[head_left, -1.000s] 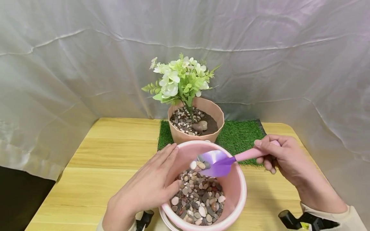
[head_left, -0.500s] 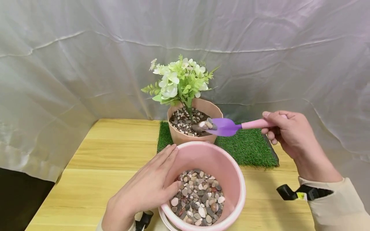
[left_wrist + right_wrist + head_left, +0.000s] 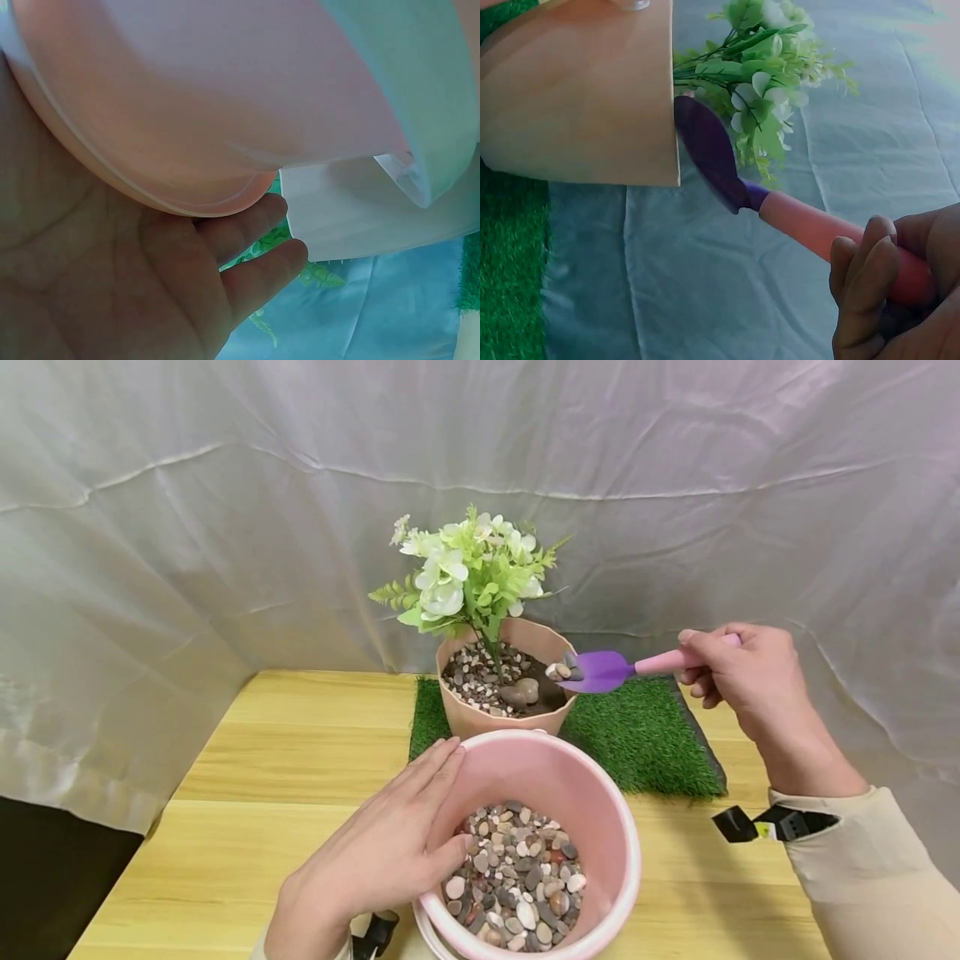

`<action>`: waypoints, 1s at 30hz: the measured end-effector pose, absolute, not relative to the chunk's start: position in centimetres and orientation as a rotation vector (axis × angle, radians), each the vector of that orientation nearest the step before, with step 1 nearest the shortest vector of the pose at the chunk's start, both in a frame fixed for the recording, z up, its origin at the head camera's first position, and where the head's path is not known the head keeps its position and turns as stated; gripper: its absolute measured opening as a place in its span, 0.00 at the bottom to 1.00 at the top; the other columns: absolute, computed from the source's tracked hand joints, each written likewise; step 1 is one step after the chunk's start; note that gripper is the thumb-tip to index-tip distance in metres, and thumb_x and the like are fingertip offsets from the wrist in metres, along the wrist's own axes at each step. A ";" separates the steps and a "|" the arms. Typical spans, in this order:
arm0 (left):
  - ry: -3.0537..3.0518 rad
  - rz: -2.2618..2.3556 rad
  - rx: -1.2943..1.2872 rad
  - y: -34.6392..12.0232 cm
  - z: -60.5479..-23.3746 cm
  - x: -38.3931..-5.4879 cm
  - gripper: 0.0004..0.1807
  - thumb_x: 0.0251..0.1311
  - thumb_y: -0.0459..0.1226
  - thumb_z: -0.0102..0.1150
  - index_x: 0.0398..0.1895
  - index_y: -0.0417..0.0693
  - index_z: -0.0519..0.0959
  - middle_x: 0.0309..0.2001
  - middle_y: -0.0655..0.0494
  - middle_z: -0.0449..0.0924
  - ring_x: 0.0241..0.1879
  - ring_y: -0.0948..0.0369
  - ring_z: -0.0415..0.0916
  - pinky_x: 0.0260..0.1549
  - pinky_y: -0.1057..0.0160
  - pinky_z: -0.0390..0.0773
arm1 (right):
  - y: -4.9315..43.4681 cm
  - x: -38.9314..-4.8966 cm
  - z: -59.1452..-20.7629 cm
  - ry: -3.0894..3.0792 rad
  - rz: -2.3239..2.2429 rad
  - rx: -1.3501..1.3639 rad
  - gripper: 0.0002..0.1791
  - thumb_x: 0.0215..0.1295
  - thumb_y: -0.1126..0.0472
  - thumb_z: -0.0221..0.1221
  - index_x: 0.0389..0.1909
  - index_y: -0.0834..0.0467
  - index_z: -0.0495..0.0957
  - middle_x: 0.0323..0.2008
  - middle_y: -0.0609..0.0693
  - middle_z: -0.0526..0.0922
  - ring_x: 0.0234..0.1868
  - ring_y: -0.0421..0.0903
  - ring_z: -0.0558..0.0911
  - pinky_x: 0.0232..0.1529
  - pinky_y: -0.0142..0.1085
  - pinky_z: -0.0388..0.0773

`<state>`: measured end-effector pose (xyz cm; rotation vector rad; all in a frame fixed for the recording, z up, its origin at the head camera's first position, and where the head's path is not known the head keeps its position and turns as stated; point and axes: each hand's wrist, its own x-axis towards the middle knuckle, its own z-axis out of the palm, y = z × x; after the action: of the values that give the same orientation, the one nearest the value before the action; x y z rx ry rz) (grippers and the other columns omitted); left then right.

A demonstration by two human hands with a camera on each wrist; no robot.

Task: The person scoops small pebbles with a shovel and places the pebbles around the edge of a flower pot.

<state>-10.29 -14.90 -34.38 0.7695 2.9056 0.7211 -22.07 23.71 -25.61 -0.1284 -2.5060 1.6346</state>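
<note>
In the head view my right hand (image 3: 765, 685) grips the pink handle of a purple-bladed trowel (image 3: 603, 671), its tip over the right rim of the peach flowerpot (image 3: 502, 721). A few pebbles (image 3: 564, 670) lie on the blade. Artificial white flowers with green leaves (image 3: 468, 564) stand in the pot, among small stones, dark soil and larger brown stones (image 3: 519, 692). My left hand (image 3: 382, 831) rests on the left rim of a pink bucket (image 3: 628, 868), fingers straight, thumb over the inside. Mixed pebbles (image 3: 517, 877) cover the bucket's bottom.
The pot stands on an artificial grass mat (image 3: 645, 743) at the back of the wooden table (image 3: 300, 752). The bucket is directly in front of the pot. Grey cloth (image 3: 300, 552) hangs behind and at both sides.
My right hand has carried the trowel of pebbles up from over the bucket, forward to the flowerpot, then slightly right to its right rim. My left hand has stayed on the bucket.
</note>
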 end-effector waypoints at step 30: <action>2.902 0.722 0.774 -15.0 -34.4 -10.2 0.48 0.71 0.55 0.57 0.86 0.49 0.49 0.87 0.57 0.40 0.85 0.58 0.40 0.82 0.49 0.54 | 21.6 -21.6 -22.9 -2.766 1.055 -0.071 0.22 0.73 0.44 0.61 0.44 0.62 0.84 0.19 0.44 0.86 0.19 0.43 0.83 0.18 0.38 0.81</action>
<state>-10.24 -14.99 -34.42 0.7745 2.9022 0.7221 -21.65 21.59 -22.89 -0.0711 -2.7656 1.0554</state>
